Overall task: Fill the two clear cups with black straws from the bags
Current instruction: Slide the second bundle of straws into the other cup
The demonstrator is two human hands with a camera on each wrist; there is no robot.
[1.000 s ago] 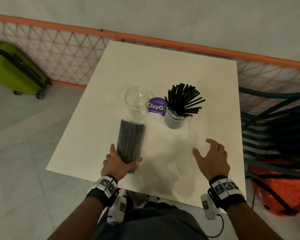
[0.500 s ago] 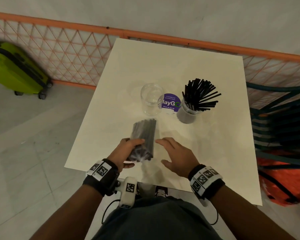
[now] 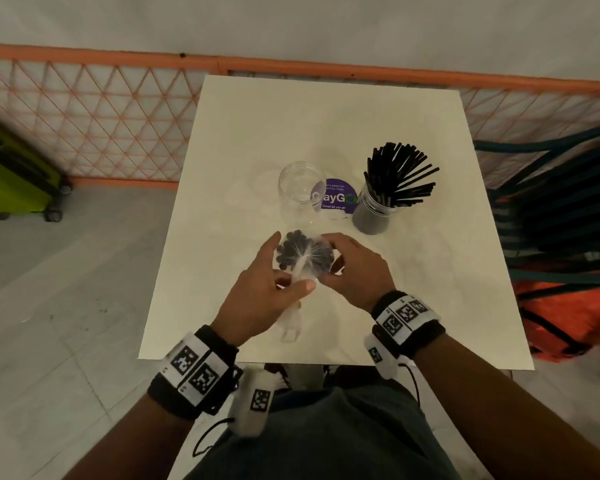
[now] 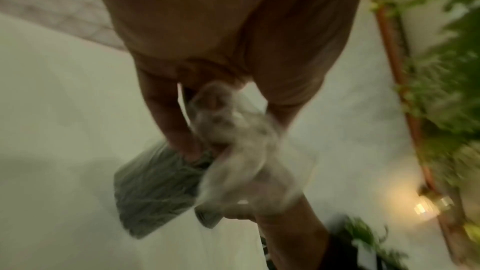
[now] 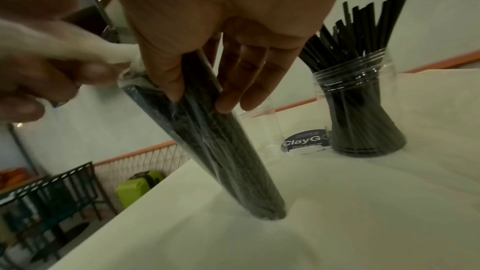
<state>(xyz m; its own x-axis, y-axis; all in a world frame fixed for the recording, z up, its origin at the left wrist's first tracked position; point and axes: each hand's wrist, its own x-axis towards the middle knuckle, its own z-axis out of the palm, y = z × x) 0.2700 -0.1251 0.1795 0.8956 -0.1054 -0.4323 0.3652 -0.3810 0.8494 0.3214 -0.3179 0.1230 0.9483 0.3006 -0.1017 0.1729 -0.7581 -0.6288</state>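
A clear bag of black straws (image 3: 303,256) stands on end on the white table (image 3: 326,126), tilted in the right wrist view, where the bag (image 5: 221,145) rests its lower end on the tabletop. My left hand (image 3: 291,282) pinches the bag's twisted plastic tail (image 5: 91,48) at the top. My right hand (image 3: 340,261) grips the bag's upper side with thumb and fingers (image 5: 233,98). Just beyond stands an empty clear cup (image 3: 300,188). To its right a second clear cup (image 3: 374,213) holds a fan of black straws (image 3: 399,174). The left wrist view is blurred.
A purple round sticker (image 3: 333,199) lies between the cups. An orange mesh fence (image 3: 101,109) runs behind the table. A green suitcase (image 3: 11,174) is on the floor at left; dark stacked chairs (image 3: 561,209) and an orange bag (image 3: 568,317) crowd the right edge.
The bag, lying flat under my left hand a second ago, now stands upright. My right hand has come across and taken hold of it, and my left hand has shifted to the twisted top.
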